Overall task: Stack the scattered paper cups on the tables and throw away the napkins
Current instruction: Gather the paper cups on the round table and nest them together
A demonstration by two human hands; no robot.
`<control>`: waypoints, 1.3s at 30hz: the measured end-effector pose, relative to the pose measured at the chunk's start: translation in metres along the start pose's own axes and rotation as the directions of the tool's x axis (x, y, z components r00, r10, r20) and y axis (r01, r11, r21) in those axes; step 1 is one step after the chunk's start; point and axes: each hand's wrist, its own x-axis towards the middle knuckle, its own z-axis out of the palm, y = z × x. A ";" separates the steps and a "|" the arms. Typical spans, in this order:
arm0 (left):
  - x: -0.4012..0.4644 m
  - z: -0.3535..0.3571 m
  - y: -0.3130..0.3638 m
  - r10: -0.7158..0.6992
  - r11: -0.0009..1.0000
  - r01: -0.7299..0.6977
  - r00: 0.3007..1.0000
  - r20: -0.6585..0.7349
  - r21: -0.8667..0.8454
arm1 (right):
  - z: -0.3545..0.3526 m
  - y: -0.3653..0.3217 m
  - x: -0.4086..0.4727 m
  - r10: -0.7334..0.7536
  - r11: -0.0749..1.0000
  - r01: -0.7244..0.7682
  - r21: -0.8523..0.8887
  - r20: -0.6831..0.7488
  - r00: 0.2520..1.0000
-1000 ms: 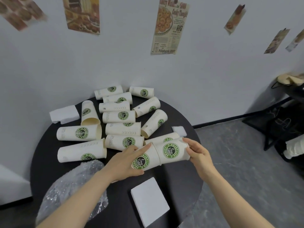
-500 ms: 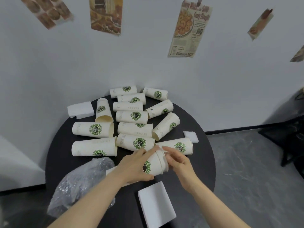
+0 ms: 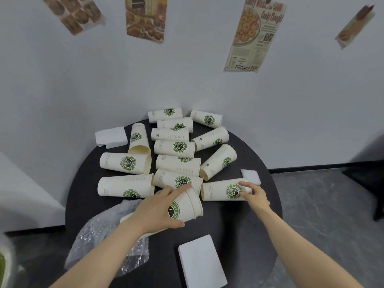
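A person's left hand [image 3: 161, 206] grips a short stack [image 3: 188, 205] of nested paper cups, mouths toward the right, low over a round black table [image 3: 239, 229]. The right hand [image 3: 254, 195], fingers curling, touches the narrow end of the next cup [image 3: 225, 191] lying on its side just right of the stack; whether it has a grip yet cannot be told. To nest it well, the judgement here is to take that cup near its base, swing it in line with the stack's open mouth and slide it in straight without crushing the rim. Twelve loose cups lie on their sides across the table, most touching their neighbours (the stack shows two rims, perhaps more). Three white napkins are visible: one [image 3: 111, 137] at the far left edge, a small one [image 3: 250, 176] beside the right hand, a large one [image 3: 201, 261] nearest the camera. A crumpled plastic bag [image 3: 99, 235] sits under the left forearm.
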 end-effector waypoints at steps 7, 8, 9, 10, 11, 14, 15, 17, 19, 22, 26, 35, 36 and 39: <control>0.007 -0.002 0.003 -0.015 0.999 0.017 0.999 0.051 -0.046 | -0.017 0.015 -0.002 0.087 0.922 -0.067 0.382 -0.034 0.996; 0.008 -0.002 0.004 -0.013 0.998 0.016 0.999 0.050 -0.055 | -0.024 0.011 -0.007 0.083 0.903 -0.054 0.427 -0.051 0.995; 0.010 -0.001 0.004 -0.010 0.998 0.014 0.999 0.049 -0.064 | -0.032 0.007 -0.012 0.075 0.890 -0.038 0.455 -0.064 0.995; 0.011 0.001 0.005 -0.008 0.997 0.011 0.999 0.048 -0.073 | -0.038 0.004 -0.017 0.065 0.879 -0.020 0.476 -0.077 0.995; 0.013 0.002 0.005 -0.004 0.996 0.008 0.999 0.045 -0.085 | -0.044 0.001 -0.023 0.044 0.874 0.003 0.486 -0.086 0.995; 0.019 0.007 0.007 0.020 0.992 -0.017 0.999 0.030 -0.123 | -0.056 0.002 -0.038 0.007 0.857 0.042 0.513 -0.094 0.996; 0.020 0.009 0.008 0.029 0.991 -0.025 0.999 0.024 -0.131 | -0.059 0.002 -0.043 -0.009 0.848 0.056 0.527 -0.092 0.996; 0.022 0.011 0.011 0.039 0.990 -0.036 0.999 0.016 -0.136 | -0.065 0.002 -0.049 -0.030 0.831 0.082 0.550 -0.103 0.994; 0.021 0.011 0.014 0.047 0.992 -0.045 0.999 0.014 -0.121 | -0.069 0.001 -0.054 -0.050 0.810 0.096 0.579 -0.094 0.994; 0.019 0.010 0.015 0.059 0.993 -0.059 0.998 -0.001 -0.102 | -0.070 -0.005 -0.063 -0.104 0.783 0.120 0.610 -0.062 0.993; 0.012 0.007 0.014 0.065 0.991 -0.066 0.998 -0.013 -0.112 | -0.060 -0.016 -0.077 -0.192 0.774 0.142 0.618 0.015 0.981; -0.016 -0.003 0.013 0.069 0.991 -0.073 0.997 -0.044 -0.108 | 0.010 -0.057 -0.112 -0.309 0.747 0.066 0.662 0.257 0.916; -0.020 -0.004 0.012 0.066 0.993 -0.071 0.996 -0.051 -0.093 | 0.020 -0.062 -0.116 -0.322 0.750 0.062 0.659 0.282 0.904; -0.028 -0.008 0.010 0.033 0.999 -0.036 0.997 -0.070 -0.034 | 0.044 -0.076 -0.128 -0.378 0.755 0.059 0.653 0.360 0.853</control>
